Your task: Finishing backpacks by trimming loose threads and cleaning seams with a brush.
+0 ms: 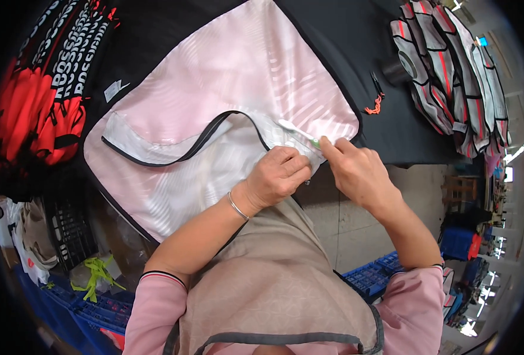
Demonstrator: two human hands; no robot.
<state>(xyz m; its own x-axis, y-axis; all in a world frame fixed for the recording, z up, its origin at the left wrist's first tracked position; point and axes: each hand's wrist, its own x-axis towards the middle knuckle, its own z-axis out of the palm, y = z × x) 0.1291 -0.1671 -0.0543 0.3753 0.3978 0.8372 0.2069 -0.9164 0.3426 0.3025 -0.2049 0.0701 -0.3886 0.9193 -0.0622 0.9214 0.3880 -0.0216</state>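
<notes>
A pale pink garment panel (238,77) with white lining and a black zipper (197,145) lies spread on a black table (344,35). My left hand (276,176) presses and pinches the white fabric at the panel's near right corner, a thin bracelet on its wrist. My right hand (356,168) holds a small white and green tool (300,133) against the fabric edge, its tip lying next to the zipper end.
A stack of red and black printed garments (49,77) sits at the left. A pile of grey and red trimmed pieces (451,71) lies at the back right, with a small black and orange snipper (377,94) beside it. Blue crates (371,275) stand on the floor below.
</notes>
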